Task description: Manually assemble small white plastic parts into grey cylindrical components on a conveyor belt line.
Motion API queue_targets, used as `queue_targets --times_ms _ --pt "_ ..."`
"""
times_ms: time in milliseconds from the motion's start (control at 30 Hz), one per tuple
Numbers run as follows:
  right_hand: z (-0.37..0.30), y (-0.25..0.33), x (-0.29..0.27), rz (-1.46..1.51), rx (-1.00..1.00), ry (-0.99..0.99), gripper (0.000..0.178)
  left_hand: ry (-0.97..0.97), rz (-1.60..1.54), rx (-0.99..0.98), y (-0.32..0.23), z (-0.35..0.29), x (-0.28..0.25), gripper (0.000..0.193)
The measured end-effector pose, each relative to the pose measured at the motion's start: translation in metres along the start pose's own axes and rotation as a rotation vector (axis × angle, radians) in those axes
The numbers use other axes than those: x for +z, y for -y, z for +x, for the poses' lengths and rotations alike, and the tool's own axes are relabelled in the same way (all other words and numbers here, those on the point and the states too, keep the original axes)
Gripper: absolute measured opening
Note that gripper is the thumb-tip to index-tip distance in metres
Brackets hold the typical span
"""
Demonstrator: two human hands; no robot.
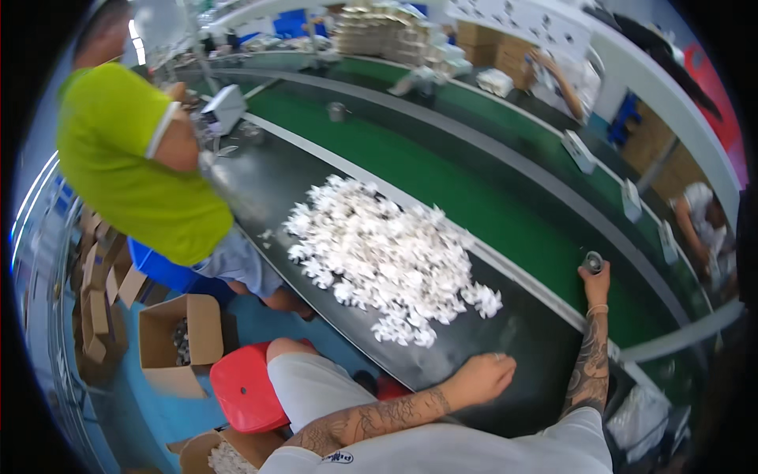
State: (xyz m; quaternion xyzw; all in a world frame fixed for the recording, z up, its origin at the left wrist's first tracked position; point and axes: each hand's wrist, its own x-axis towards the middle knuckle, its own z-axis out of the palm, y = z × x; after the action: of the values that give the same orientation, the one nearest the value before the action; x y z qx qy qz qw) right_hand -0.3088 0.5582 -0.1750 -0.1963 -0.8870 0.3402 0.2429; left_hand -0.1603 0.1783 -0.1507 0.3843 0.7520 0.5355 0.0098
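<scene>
Out over the green conveyor belt (505,193), my right hand (596,283) grips a small round grey cup-shaped part (592,261) by its side. My left hand (483,379) is closed with curled fingers, low over the dark worktop (521,336); whatever it may hold is hidden. A big heap of small white plastic pieces (387,253) lies on the worktop, beyond and left of my left hand. Farther off on the belt stands another grey cup-shaped part (337,110), apart from both hands.
At the left, a person in a yellow-green shirt (134,166) works beside the worktop. A red stool (246,387) and an open cardboard box (180,344) stand on the blue floor. Several white devices (580,150) line the belt's far side, where other people sit. A pale rail (679,336) crosses at right.
</scene>
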Motion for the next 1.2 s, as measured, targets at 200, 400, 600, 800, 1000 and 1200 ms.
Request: queue_targets --times_ms 200,400,600,800,1000,1200 --pt "-0.052 -0.046 -0.066 -0.234 0.272 -0.446 0.068 -0.065 0.059 0.018 -0.004 0.004 0.000 0.005" --pt "-0.039 -0.007 -0.043 -0.474 0.720 -0.633 0.064 -0.047 0.079 -0.003 -0.008 0.001 0.005 0.006" --pt "-0.039 0.128 0.114 0.759 0.013 0.313 0.109 -0.033 0.142 -0.021 -0.002 -0.004 0.005 0.006" --pt "-0.037 0.126 0.101 0.852 -0.018 0.297 0.093 -0.057 0.121 -0.035 -0.005 -0.003 0.004 0.008" --pt "-0.040 0.130 0.098 0.813 -0.044 0.326 0.072 -0.145 0.118 0.056 -0.009 -0.005 0.005 0.020" --pt "-0.079 0.127 0.077 0.616 -0.049 0.459 0.059 -0.141 0.154 -0.018 -0.010 -0.005 0.007 0.024"
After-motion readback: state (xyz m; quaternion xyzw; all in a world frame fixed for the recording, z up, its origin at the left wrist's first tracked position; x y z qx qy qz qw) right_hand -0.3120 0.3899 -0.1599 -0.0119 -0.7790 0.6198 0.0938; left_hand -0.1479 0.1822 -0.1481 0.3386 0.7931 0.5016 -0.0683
